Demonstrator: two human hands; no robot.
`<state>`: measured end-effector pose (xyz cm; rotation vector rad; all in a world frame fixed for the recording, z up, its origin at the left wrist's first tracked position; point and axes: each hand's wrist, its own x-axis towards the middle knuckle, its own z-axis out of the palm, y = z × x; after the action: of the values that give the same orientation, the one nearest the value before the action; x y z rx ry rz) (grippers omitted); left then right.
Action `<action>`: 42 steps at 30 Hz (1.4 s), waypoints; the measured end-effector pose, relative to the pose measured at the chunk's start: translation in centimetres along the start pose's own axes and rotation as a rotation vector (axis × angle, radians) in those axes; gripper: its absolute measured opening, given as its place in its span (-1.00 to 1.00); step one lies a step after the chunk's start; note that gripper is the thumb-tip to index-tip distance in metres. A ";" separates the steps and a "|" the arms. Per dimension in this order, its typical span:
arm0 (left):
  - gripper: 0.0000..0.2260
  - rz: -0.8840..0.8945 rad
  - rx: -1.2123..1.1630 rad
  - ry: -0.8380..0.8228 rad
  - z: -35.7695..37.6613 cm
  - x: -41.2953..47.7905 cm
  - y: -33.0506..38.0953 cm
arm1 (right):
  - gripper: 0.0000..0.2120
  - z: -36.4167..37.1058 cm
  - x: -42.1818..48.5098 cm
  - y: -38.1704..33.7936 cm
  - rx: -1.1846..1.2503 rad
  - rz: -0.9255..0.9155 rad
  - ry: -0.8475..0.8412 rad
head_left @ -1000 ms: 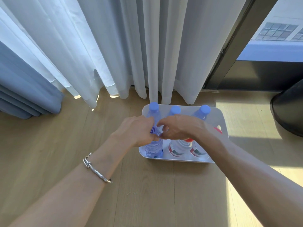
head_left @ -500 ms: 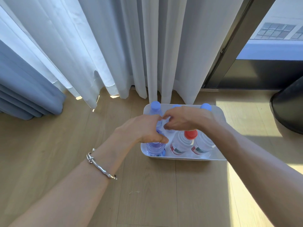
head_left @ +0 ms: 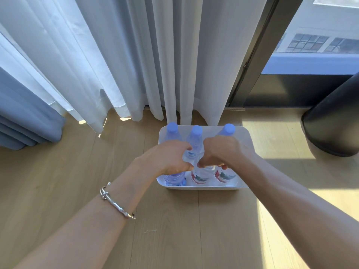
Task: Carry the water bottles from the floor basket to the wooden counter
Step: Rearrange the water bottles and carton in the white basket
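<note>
white basket [head_left: 204, 187] on floor [head_left: 174, 235] holds water bottles [head_left: 195, 136]

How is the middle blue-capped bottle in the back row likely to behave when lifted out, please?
The middle blue-capped bottle is capped and seems full, so it is probably heavy for its size. Its thin clear plastic may dent when squeezed. Tall and narrow, it stands upright in the white basket; set down alone, it might tip easily.

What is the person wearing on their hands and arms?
No sleeves or gloves show. Behind the left hand, the wrist wears a thin silver bracelet with a knot-like twist. The right hand and its wrist wear nothing; I see no rings.
</note>
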<state>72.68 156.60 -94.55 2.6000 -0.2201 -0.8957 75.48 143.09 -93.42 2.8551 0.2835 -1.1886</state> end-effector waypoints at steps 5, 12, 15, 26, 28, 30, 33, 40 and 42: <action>-0.54 0.004 -0.052 -0.005 0.0 0.0 0.8 | -0.76 -0.3 -0.5 0.8 -0.080 -0.044 0.134; -0.33 0.171 -0.366 0.002 -0.3 0.2 1.5 | -0.73 -7.3 -6.3 2.0 0.159 -0.131 0.314; -0.29 0.266 -0.601 0.091 -0.3 0.4 1.4 | -0.71 -8.1 -6.6 2.3 0.459 -0.226 0.501; -0.43 0.194 -0.973 0.409 0.0 -0.4 2.3 | -0.73 -6.7 -3.3 1.5 1.181 -0.370 0.738; -0.48 0.183 -0.968 0.475 -0.5 -0.7 2.6 | -0.72 -6.4 -2.7 1.6 1.235 -0.369 0.695; -0.52 0.164 -0.999 0.524 -1.4 -1.0 2.9 | -0.68 -5.9 -2.5 1.4 1.294 -0.419 0.586; -0.54 0.145 -1.030 0.569 -2.6 -1.1 3.1 | -0.52 -4.5 -1.9 0.4 1.282 -0.490 0.488; -0.36 0.106 -0.922 0.691 -2.4 0.0 2.7 | -0.45 -1.6 -0.4 -1.8 1.657 -0.577 0.412; -0.27 0.080 -0.895 0.684 -2.0 0.3 2.7 | -0.39 -1.2 -0.1 -2.3 1.718 -0.507 0.474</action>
<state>74.07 154.63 -92.12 1.8652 0.2223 0.0105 75.81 145.49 -92.43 4.8254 -0.1863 -0.8771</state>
